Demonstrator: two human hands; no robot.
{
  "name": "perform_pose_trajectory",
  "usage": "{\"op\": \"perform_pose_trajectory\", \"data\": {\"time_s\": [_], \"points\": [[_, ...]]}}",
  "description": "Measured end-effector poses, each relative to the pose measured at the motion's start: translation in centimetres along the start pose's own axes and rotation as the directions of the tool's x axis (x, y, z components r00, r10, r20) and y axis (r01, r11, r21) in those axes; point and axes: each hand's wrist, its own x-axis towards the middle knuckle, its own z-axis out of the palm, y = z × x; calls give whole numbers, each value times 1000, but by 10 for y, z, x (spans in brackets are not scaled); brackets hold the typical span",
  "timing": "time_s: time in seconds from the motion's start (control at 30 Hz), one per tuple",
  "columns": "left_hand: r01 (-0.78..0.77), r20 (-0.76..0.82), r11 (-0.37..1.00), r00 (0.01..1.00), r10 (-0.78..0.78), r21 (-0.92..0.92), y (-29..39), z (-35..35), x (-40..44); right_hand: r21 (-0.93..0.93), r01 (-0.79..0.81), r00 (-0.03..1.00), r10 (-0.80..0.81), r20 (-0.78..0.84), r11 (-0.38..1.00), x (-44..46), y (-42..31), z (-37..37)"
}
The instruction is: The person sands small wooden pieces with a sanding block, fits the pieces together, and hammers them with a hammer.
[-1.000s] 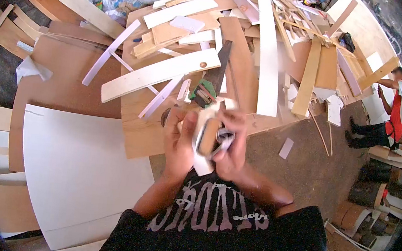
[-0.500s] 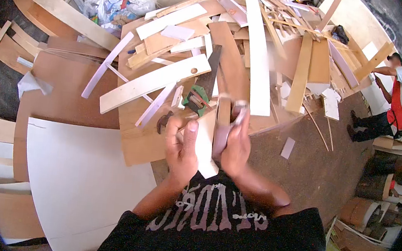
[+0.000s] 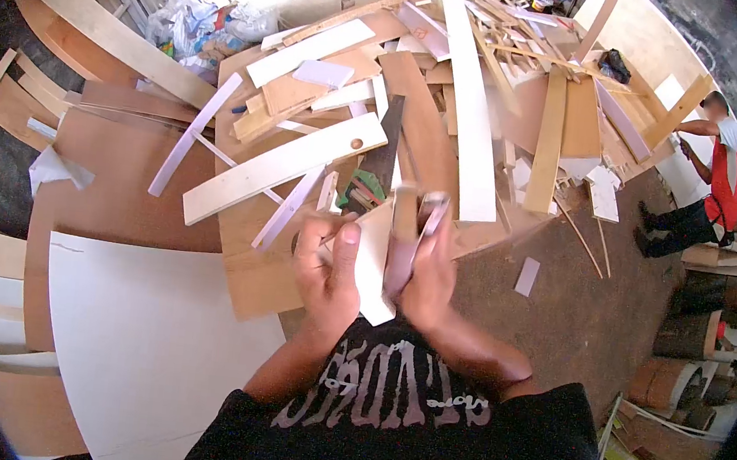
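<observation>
- The left hand (image 3: 328, 272), at the centre of the frame, has its fingers bent around the left side of a white wooden piece (image 3: 372, 257), with the thumb pointing up beside it.
- The right hand (image 3: 431, 283), just to the right, grips a brown block (image 3: 406, 218) from its right side; the fingers are blurred, so I cannot tell the place of each one.
- A pale strip (image 3: 400, 265) shows along this block; its material is not clear to me.
- One second ago the block showed its broad face, in front of the white wooden piece. Now it stands on its edge, along the right side of the piece. I judge that the work has passed from the face to this long side, and that the left hand serves to keep the piece steady.
- Just above the hands, a green and black object (image 3: 365, 181) is partly hidden.
- Around it, the tabletop (image 3: 256, 290) carries many boards: a white board with a round hole (image 3: 290, 168) left of centre, a dark strip (image 3: 388, 142) near its right end, and a long white board (image 3: 470, 115) at upper centre.
- A large white sheet (image 3: 149, 351) lies at lower left.
- At the right side of the frame, another person (image 3: 726, 182) stands in a red and grey top.
</observation>
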Motion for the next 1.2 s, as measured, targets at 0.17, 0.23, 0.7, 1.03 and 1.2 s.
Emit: {"op": "perform_pose_trajectory", "data": {"time_s": [0.17,0.23,0.7,1.03,1.2], "points": [[-39,93,999,995,41,-23,-5,-20,-8,-188,-84,995,92,33,979,20,-5,14],[44,64,995,997,-38,-93,-3,-34,9,-261,16,997,-35,-68,965,8,-2,44],[336,150,875,941,-302,-348,-23,-116,49,8,20,974,-18,-224,1000,20,-3,133],[483,260,644,872,-414,-594,-25,-176,75,-88,287,955,-292,-55,954,-19,36,205],[318,247,893,937,-246,-319,-56,-201,65,231,-1,941,79,-329,973,-11,21,224]]}}
